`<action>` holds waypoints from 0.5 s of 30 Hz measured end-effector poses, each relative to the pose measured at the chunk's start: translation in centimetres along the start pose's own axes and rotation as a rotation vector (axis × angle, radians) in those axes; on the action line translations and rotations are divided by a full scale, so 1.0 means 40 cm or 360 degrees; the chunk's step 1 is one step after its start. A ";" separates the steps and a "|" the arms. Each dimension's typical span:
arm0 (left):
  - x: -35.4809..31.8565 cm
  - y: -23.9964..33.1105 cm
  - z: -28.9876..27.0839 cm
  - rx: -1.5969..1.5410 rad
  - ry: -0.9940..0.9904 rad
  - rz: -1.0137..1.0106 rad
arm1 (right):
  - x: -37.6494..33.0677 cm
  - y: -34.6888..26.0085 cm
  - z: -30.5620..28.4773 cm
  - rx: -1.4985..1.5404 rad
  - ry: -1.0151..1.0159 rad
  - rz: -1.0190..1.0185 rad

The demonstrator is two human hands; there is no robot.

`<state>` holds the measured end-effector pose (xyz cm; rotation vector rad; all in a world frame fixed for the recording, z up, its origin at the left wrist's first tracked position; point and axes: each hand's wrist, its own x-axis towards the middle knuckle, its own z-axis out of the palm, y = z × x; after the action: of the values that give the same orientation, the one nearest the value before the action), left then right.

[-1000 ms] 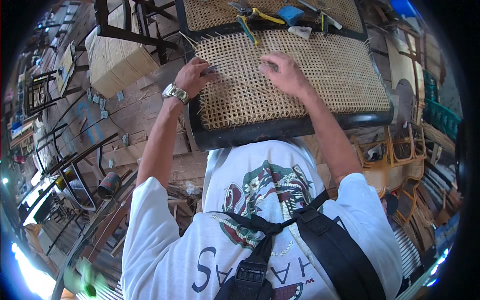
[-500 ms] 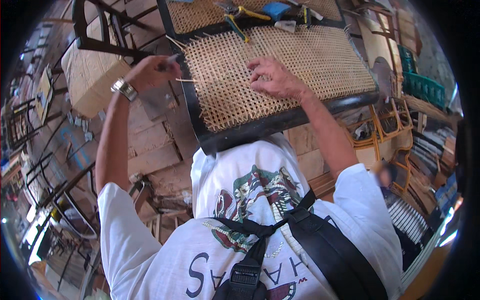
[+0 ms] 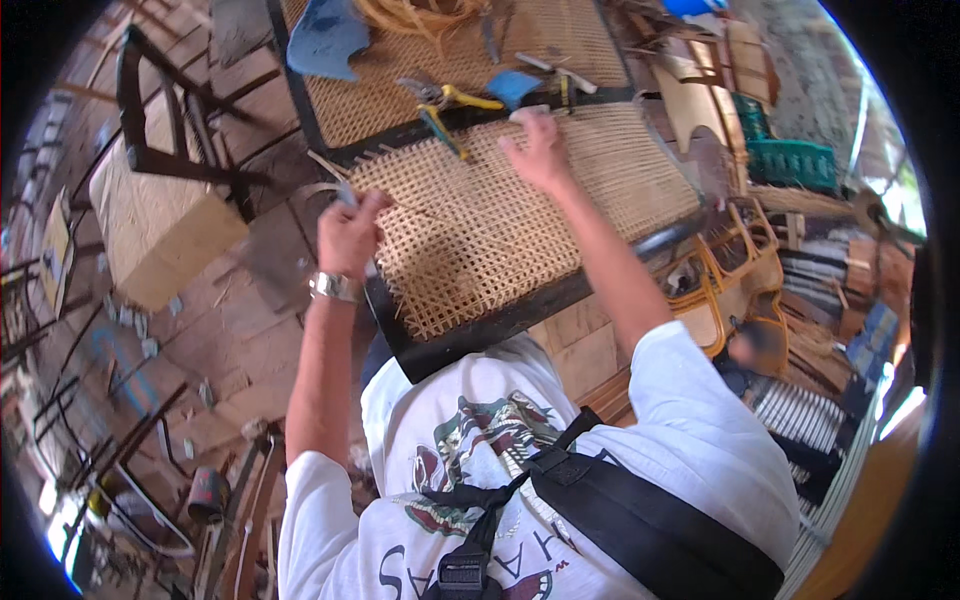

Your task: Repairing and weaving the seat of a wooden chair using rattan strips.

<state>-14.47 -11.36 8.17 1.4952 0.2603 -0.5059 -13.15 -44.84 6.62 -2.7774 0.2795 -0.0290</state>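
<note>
A black frame [image 3: 425,362] lies before the worker's white shirt [image 3: 690,420], a woven cane panel [image 3: 470,220] filling its near section, cut ends fringing its left rail. The left hand [image 3: 347,238] is pinched at that rail; the right hand [image 3: 537,155], thumb and fingers parted, is near the frame's crossbar. Yellow-handled cutters [image 3: 474,100] straddle the crossbar, a blue sponge [image 3: 513,88] just beyond, a pale block [image 3: 520,114] at the right fingertips. A greyish object [image 3: 347,193] (too blurred to identify) sits in the left hand's pinch. Good work here likely calls for light pressure, the weave kept flat and each strand handled singly.
</note>
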 end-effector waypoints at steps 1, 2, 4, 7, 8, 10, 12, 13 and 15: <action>0.016 0.009 -0.036 -0.0242 0.0070 0.0033 | 0.046 0.056 0.015 -0.0227 -0.0081 0.0167; 0.025 0.021 -0.079 -0.0231 0.0135 0.0056 | 0.081 0.102 0.041 -0.0215 0.0038 0.0092; 0.017 0.047 -0.161 -0.0288 0.0240 0.0096 | 0.130 0.179 0.080 -0.0461 0.0102 -0.0120; -0.025 0.090 -0.228 -0.0230 0.0446 0.0141 | 0.175 0.228 0.087 -0.0538 0.0122 -0.0350; -0.042 0.107 -0.234 -0.0240 0.0501 0.0142 | 0.182 0.231 0.071 -0.0519 0.0081 -0.0324; -0.072 0.146 -0.228 -0.0204 0.0506 0.0222 | 0.193 0.224 0.011 -0.0231 -0.0138 -0.0201; -0.090 0.188 -0.208 -0.0208 0.0537 0.0246 | 0.198 0.215 -0.074 0.0228 -0.0331 0.0108; -0.096 0.208 -0.196 -0.0084 0.0565 0.0278 | 0.184 0.208 -0.109 0.0617 -0.0507 0.0547; -0.095 0.251 -0.173 0.0040 0.0608 0.0289 | 0.144 0.186 -0.159 0.1651 -0.0903 0.0660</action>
<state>-12.04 -3.96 18.29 1.6167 0.4122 -0.0754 -9.26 -54.96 9.96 -1.5772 0.4983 0.5412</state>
